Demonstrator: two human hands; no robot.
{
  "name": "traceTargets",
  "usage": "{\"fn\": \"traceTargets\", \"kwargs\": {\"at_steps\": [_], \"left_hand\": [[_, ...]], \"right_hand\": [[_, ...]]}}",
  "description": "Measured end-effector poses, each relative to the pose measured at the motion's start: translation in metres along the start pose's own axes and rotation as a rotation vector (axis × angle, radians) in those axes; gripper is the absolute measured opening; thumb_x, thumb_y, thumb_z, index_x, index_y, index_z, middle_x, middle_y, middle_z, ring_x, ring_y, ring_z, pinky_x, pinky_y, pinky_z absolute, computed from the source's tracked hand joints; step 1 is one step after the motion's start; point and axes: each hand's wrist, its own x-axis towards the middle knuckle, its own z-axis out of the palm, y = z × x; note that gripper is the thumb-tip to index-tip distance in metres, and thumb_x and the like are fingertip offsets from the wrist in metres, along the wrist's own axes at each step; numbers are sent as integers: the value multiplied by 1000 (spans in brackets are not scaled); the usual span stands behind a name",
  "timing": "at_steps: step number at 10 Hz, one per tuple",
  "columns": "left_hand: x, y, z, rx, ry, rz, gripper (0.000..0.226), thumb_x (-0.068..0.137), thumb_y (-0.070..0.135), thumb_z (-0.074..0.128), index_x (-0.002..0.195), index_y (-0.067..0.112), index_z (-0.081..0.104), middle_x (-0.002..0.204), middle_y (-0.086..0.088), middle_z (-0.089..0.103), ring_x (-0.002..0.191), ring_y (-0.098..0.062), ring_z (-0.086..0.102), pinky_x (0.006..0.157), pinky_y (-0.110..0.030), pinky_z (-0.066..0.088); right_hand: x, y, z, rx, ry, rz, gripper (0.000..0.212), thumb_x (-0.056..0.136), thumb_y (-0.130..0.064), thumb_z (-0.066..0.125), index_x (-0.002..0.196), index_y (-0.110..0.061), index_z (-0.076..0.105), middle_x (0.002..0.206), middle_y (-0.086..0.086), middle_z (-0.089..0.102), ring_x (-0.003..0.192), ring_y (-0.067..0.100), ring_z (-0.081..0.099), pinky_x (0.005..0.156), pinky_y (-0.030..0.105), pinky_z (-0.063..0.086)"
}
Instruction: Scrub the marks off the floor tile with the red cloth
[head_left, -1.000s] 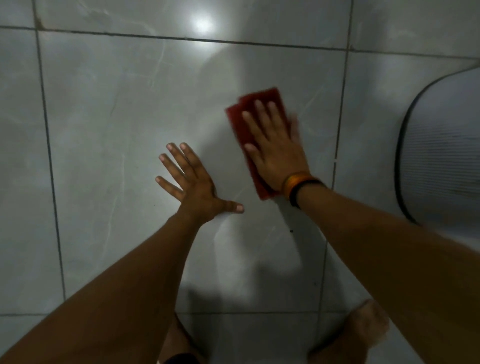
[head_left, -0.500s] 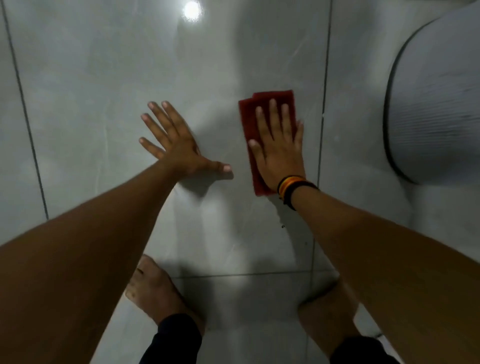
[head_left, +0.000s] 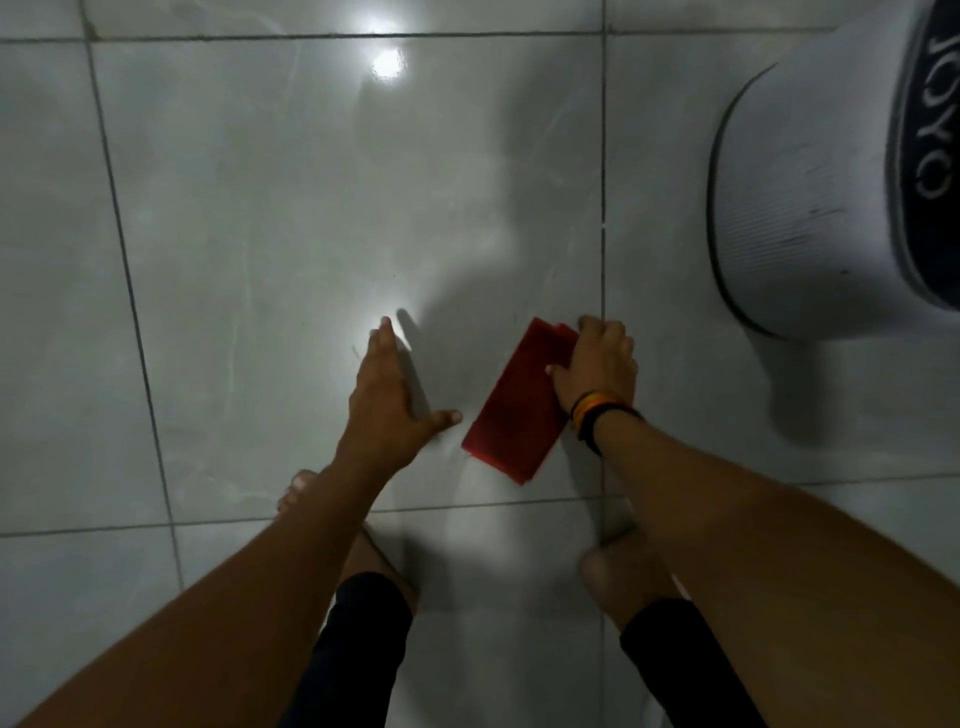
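Note:
The folded red cloth (head_left: 519, 410) lies slanted on the glossy grey floor tile (head_left: 291, 218), close to the tile's right grout line. My right hand (head_left: 597, 366), with bands at the wrist, curls its fingers over the cloth's far right edge and grips it. My left hand (head_left: 387, 397) rests flat on the tile to the left of the cloth, fingers together, thumb pointing at the cloth with a small gap between them. Faint thin scratches show on the tile near my left fingertips; other marks are too faint to tell.
A white ribbed round object with a dark lettered band (head_left: 831, 192) stands at the right on the neighbouring tile. My bare feet and dark trouser legs (head_left: 363, 623) are below the hands. A ceiling light glares off the tile (head_left: 387, 62) at the top.
My right hand went from pressing flat on the cloth to curling over its edge and gripping it; the cloth now lies slanted. Both hands sit nearer my feet, and the view has risen.

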Motion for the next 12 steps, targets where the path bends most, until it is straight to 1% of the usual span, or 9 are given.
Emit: {"fn": "traceTargets", "kwargs": {"at_steps": [2, 4, 5, 6, 7, 8, 10, 11, 12], "left_hand": [[-22, 26, 3, 94, -87, 9, 109, 59, 58, 87, 151, 21, 41, 144, -6, 58, 135, -32, 55, 104, -54, 53], [-58, 107, -30, 359, -302, 300, 123, 68, 44, 94, 166, 21, 23, 172, -7, 28, 160, -29, 23, 128, -46, 25], [-68, 169, -53, 440, -411, 402, 89, 73, 46, 88, 152, 29, 51, 159, 2, 52, 156, -25, 33, 124, -45, 33], [-78, 243, -71, 426, -441, 355, 28, 87, 29, 78, 114, 25, 76, 109, 2, 79, 111, -22, 72, 93, -36, 56], [-83, 319, -79, 341, -473, 290, 18, 89, 25, 78, 81, 37, 67, 75, 15, 69, 71, -7, 68, 66, -20, 50], [-76, 391, -81, 178, -507, 219, 13, 80, 36, 87, 88, 29, 79, 85, 10, 79, 81, -4, 74, 73, -16, 55], [-42, 511, -71, -29, -332, 226, 34, 73, 32, 94, 98, 12, 83, 92, -11, 83, 81, -21, 78, 85, -39, 64], [-20, 552, -51, -45, -208, 301, 38, 83, 17, 85, 119, 13, 73, 112, -11, 77, 102, -30, 76, 91, -42, 63], [-22, 571, -30, -72, -89, 337, 57, 94, 7, 72, 147, 17, 54, 139, -12, 64, 122, -33, 67, 95, -38, 59]], "right_hand": [[-11, -14, -30, -9, -335, -106, 23, 82, -15, 64, 104, -10, 62, 113, 16, 64, 99, 34, 63, 73, 31, 47], [-136, -27, -135, 71, -249, -506, 11, 93, -24, 60, 102, -22, 65, 101, 2, 68, 92, 23, 66, 75, 31, 50], [-174, -15, -205, 194, -59, -542, 13, 95, -24, 62, 104, -31, 68, 97, -8, 72, 86, 13, 68, 70, 22, 48], [-179, 17, -289, 501, 85, -390, 16, 91, -22, 67, 103, -33, 71, 98, -15, 74, 89, 1, 67, 79, 14, 53], [-175, 59, -362, 796, 119, -270, 21, 92, -17, 68, 105, -33, 73, 101, -22, 73, 97, -4, 66, 85, 8, 50], [-154, 104, -404, 1047, 161, -105, 21, 93, -19, 69, 113, -24, 72, 109, -12, 73, 104, 1, 67, 91, 19, 54], [-99, 168, -427, 1564, 216, 287, 29, 96, -1, 59, 123, -11, 61, 124, 16, 67, 109, 29, 65, 93, 43, 57], [-86, 165, -424, 1886, 33, 370, 35, 100, -1, 50, 129, -20, 53, 122, 9, 61, 110, 34, 61, 73, 47, 61], [-105, 159, -400, 1752, -206, 379, 46, 100, -14, 58, 142, -24, 43, 137, 8, 56, 122, 30, 58, 82, 45, 59]]}}
